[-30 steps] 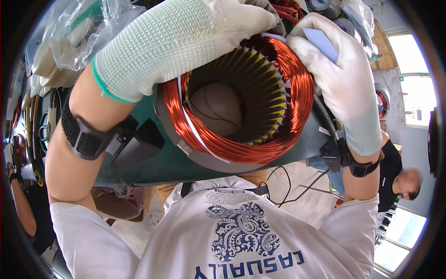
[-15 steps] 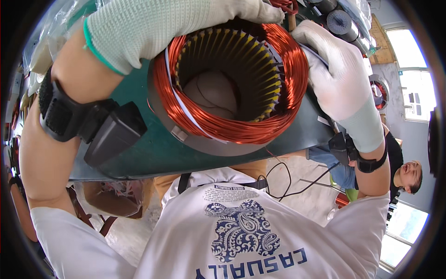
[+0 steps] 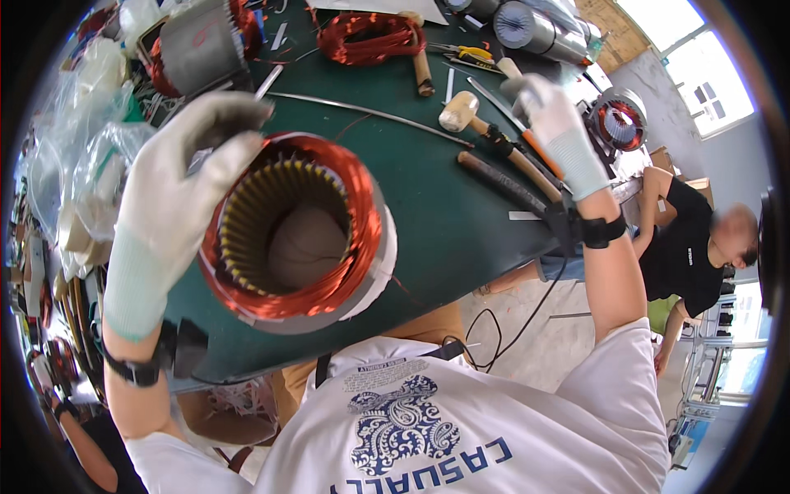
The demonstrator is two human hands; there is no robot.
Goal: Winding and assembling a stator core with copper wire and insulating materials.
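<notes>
A stator core [image 3: 380, 284] stands upright on the bench, nearest me, its bore lined with yellow slot insulation. Red copper winding [image 3: 362, 193] loops around its top rim. My left hand [image 3: 177, 185], in a white knit glove, is at the winding's far left edge, fingers curved and apart from the thumb. The thumb tip seems to touch the rim; nothing shows in its grasp. My right hand [image 3: 555, 123], also gloved, is among the tools at the far right. Its fingers are curled by a beige tool end [image 3: 508, 67]; what they hold is partly hidden.
Below my right hand lie a pale-headed mallet [image 3: 461, 111], a dark rod [image 3: 502, 183] and an orange-handled tool [image 3: 541, 154]. Farther back are a red coil bundle [image 3: 366, 39], yellow-handled pliers [image 3: 473, 54] and another wound stator [image 3: 202, 45]. A person [image 3: 691, 222] is at right.
My right hand has left the winding and moved out to the tools. My left hand has drawn back to the winding's left edge. The stator now appears farther left in view.
</notes>
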